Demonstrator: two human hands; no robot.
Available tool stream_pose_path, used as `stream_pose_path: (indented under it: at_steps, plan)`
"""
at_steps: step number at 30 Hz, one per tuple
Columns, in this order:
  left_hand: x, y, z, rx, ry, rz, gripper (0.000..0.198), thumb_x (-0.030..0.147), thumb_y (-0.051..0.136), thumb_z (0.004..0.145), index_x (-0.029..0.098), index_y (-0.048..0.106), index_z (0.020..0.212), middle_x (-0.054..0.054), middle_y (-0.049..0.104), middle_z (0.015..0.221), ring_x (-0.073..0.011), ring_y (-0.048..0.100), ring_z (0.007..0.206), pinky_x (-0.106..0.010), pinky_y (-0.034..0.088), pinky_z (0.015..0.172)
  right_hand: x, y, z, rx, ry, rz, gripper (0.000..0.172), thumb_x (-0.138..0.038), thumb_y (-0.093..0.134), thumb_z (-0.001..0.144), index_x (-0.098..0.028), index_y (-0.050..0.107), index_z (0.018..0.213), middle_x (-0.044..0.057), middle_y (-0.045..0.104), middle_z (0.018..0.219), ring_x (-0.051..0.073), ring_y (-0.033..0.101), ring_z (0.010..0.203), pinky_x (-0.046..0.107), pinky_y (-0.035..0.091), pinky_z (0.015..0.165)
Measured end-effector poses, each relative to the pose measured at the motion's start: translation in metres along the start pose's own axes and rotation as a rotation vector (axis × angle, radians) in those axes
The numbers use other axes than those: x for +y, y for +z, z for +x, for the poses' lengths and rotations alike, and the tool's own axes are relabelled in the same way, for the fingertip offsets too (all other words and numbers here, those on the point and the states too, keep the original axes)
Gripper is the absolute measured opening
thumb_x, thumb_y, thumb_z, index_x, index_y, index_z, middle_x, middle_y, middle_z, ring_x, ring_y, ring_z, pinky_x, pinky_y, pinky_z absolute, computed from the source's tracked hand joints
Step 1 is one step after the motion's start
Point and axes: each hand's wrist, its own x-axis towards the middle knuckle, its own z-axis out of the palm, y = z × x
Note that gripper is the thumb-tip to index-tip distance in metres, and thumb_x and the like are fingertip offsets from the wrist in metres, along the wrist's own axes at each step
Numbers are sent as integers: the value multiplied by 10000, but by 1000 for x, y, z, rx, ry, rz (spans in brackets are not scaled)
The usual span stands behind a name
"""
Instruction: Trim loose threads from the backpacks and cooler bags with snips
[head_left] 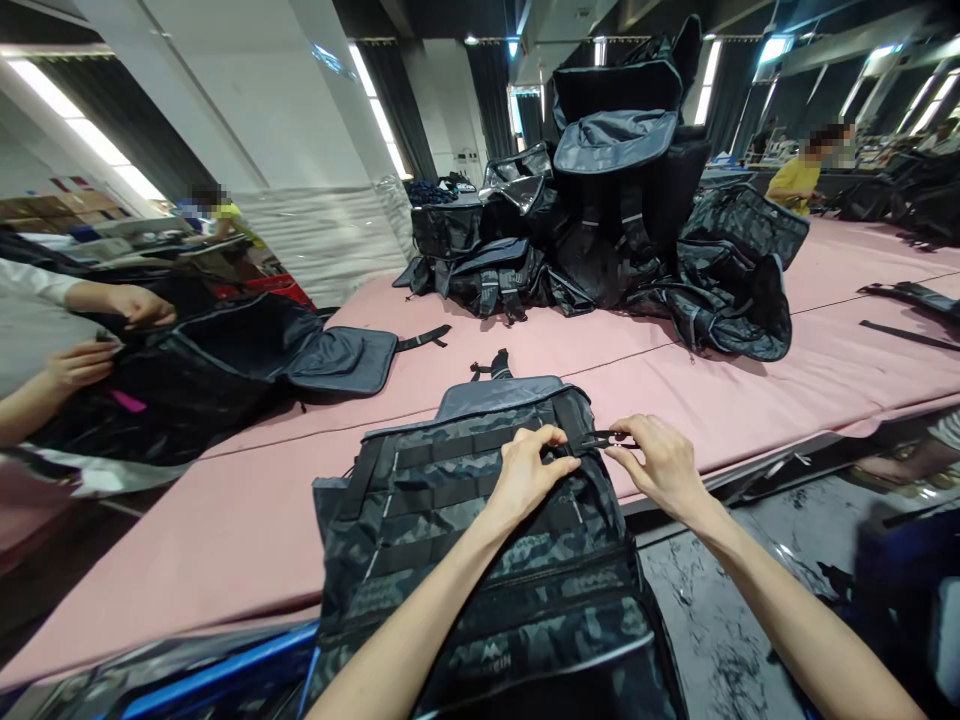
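A dark camouflage backpack [450, 540] lies in front of me at the table's edge, with rows of webbing across its panel and a grey-lined flap [495, 395] at the far end. My left hand [529, 465] rests on its upper right part, thumb and forefinger pinching a black webbing strap [571, 415]. Just to the right, my right hand [660, 460] grips small black thread snips [600, 440], whose tips point left at that strap, close to my left fingertips. Whether the blades touch a thread is too small to tell.
The pink-covered table [300, 500] runs to the right. Beyond stands a heap of dark bags [600, 230]. At left, a co-worker's hands [82, 365] hold another open bag [247, 350]. A loose strap [915, 300] lies far right; another person's arm [915, 460] shows below it.
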Motion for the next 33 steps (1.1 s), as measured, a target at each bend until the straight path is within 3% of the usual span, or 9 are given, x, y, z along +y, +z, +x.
stream_pose_path:
  at_steps: [4, 9, 12, 16, 20, 26, 28, 30, 33]
  plan:
    - [3, 1, 0, 51, -9, -22, 134, 198, 667, 680, 215, 610, 800, 24, 591, 777, -161, 501, 804, -300, 361, 781, 2, -7, 16, -13, -210, -173, 266, -386, 451, 887, -171, 600, 839, 47, 639, 764, 165, 504, 689, 301, 307, 626]
    - [5, 3, 2, 72, -45, -63, 139, 162, 674, 656, 210, 622, 776, 25, 604, 774, -162, 505, 798, -298, 368, 773, 8, -5, 24, -122, -229, -45, 277, -416, 470, 871, -181, 612, 834, 44, 635, 760, 157, 503, 699, 291, 316, 648]
    - [1, 4, 2, 60, -40, -65, 132, 162, 670, 670, 212, 627, 784, 22, 612, 787, -164, 513, 809, -302, 380, 777, 8, 4, 24, -191, -56, 371, 313, -476, 499, 834, -182, 608, 834, 27, 622, 739, 143, 526, 681, 272, 366, 640]
    - [-2, 4, -3, 69, -4, -27, 208, 161, 674, 690, 205, 616, 885, -4, 618, 873, -170, 534, 859, -305, 404, 795, 9, 11, 24, -44, 334, 911, 293, -447, 564, 778, -174, 584, 884, 11, 611, 766, 128, 550, 675, 250, 418, 617]
    - [3, 6, -9, 228, 232, 174, 406, 186, 683, 712, 192, 544, 1093, -63, 582, 1030, -193, 518, 932, -334, 390, 813, 17, 12, 19, 34, 462, 874, 234, -361, 634, 711, -158, 603, 824, 21, 624, 776, 140, 556, 722, 262, 432, 667]
    - [16, 11, -8, 291, 566, 438, 129, 189, 520, 845, 224, 635, 891, -34, 620, 866, -164, 517, 821, -325, 352, 755, 23, 16, 2, 12, 485, 741, 222, -349, 614, 733, -153, 613, 838, 33, 634, 801, 153, 568, 742, 265, 438, 673]
    - [17, 12, -6, 271, 501, 337, 144, 184, 493, 850, 189, 633, 816, -41, 623, 837, -156, 525, 802, -296, 370, 733, 22, 14, -1, -14, 464, 682, 215, -347, 606, 749, -160, 618, 855, 35, 641, 808, 154, 576, 737, 264, 444, 666]
    - [15, 10, -4, 234, 305, 147, 152, 184, 483, 839, 164, 617, 769, -32, 621, 785, -140, 535, 735, -255, 390, 679, 18, 9, -1, -16, 398, 563, 213, -355, 594, 771, -172, 629, 873, 37, 651, 803, 153, 579, 715, 262, 443, 646]
    - [12, 5, -1, 197, 6, -91, 149, 205, 487, 809, 155, 600, 725, 6, 601, 686, -112, 512, 603, -215, 378, 586, 7, 0, 4, 16, 153, 286, 207, -357, 561, 819, -185, 646, 900, 44, 667, 802, 155, 578, 719, 267, 422, 659]
